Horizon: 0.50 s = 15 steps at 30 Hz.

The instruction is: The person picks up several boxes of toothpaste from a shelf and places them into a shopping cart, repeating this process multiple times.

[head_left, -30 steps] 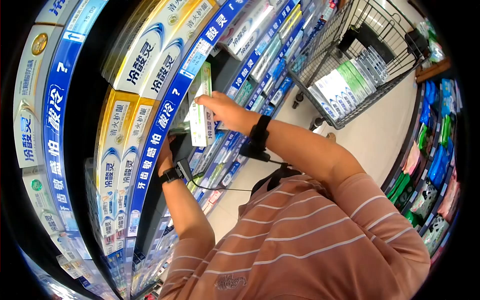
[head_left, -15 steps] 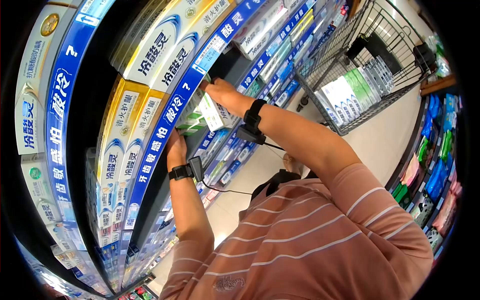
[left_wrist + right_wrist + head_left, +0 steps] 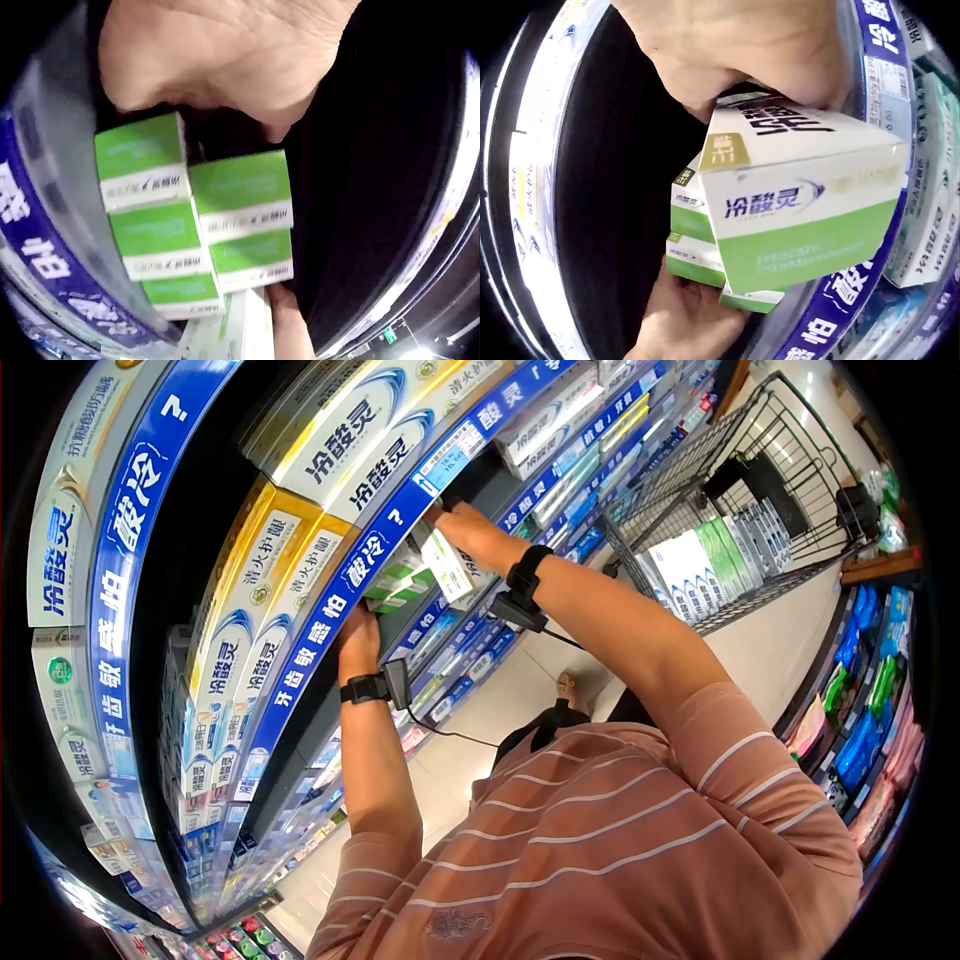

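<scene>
My right hand point(image 3: 468, 532) reaches into the shelf and grips a white and green toothpaste box point(image 3: 806, 202). In the right wrist view this box's printed end faces the camera. Several like toothpaste boxes point(image 3: 154, 232) stand stacked against one another inside the shelf, green and white ends outward. Their ends also show under the shelf strip in the head view. My left hand point(image 3: 225, 56) is at one side of this stack, its fingertips hidden behind the boxes. In the right wrist view the left hand point(image 3: 679, 322) lies right against the boxes' lower ends.
A blue shelf strip point(image 3: 325, 610) runs above both hands. Yellow and white toothpaste cartons point(image 3: 245, 560) are stacked above it. A wire shopping cart point(image 3: 690, 622) with several boxes stands at the right. Bagged goods point(image 3: 870, 700) fill a far-right shelf.
The right hand has taken its box from in front of the shelf edge farther into the shelf. The left hand stays by the stack, whose green ends now show. The head view has shifted slightly.
</scene>
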{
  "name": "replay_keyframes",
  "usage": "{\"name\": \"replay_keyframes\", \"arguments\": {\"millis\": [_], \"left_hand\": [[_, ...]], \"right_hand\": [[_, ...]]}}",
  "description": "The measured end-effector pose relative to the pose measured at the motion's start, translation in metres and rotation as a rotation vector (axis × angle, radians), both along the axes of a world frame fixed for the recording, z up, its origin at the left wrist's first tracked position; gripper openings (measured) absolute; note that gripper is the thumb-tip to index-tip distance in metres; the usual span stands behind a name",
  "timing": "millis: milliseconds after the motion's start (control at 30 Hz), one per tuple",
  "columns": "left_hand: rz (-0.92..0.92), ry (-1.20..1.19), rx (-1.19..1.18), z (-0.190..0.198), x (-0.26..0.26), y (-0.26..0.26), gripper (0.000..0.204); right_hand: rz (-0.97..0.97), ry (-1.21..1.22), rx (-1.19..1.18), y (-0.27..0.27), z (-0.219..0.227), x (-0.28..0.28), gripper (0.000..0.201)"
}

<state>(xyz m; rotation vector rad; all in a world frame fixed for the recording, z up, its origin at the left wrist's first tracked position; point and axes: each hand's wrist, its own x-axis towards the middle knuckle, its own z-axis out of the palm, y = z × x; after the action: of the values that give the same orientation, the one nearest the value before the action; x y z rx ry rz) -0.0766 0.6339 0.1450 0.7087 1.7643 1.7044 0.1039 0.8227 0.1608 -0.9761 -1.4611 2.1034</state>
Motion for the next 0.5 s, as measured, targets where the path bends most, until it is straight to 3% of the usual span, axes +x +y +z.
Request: {"name": "replay_keyframes", "arguments": {"millis": [33,67,133,267,300,367,400,433,467,500], "left_hand": [[0.009,0.075,-0.034,0.005,0.011,0.002,0.052],[0.018,0.373,-0.233,0.009,0.025,-0.001,0.056],[0.043,0.417,-0.152,-0.004,0.021,-0.003,0.042],[-0.01,0.511,-0.055,-0.031,0.001,-0.007,0.04],[-0.034,0.608,-0.115,-0.065,-0.033,-0.015,0.039],[0.035,0.393,-0.097,-0.067,-0.035,-0.014,0.038],[0.126,0.081,-0.018,-0.03,-0.005,-0.003,0.038],[0.159,-0.085,0.027,-0.011,0.008,0.002,0.038],[0.204,-0.249,0.076,0.007,0.021,0.007,0.039],[0.193,-0.266,0.091,0.013,0.024,0.006,0.039]], "right_hand": [[-0.019,-0.028,0.032,-0.007,0.004,0.002,0.075],[-0.035,-0.055,0.065,-0.012,0.008,0.004,0.075],[-0.079,-0.026,0.049,-0.012,0.001,-0.007,0.072],[0.017,0.058,0.068,0.0,-0.011,-0.017,0.064],[0.039,0.076,0.071,0.002,-0.012,-0.016,0.062],[0.096,0.045,0.124,0.004,-0.008,-0.012,0.062],[0.131,-0.003,0.172,0.004,-0.001,-0.008,0.066],[0.135,-0.04,0.174,0.005,0.002,-0.009,0.069],[0.14,-0.076,0.175,0.005,0.005,-0.011,0.072],[0.115,-0.102,0.128,0.007,0.009,-0.015,0.072]]}}
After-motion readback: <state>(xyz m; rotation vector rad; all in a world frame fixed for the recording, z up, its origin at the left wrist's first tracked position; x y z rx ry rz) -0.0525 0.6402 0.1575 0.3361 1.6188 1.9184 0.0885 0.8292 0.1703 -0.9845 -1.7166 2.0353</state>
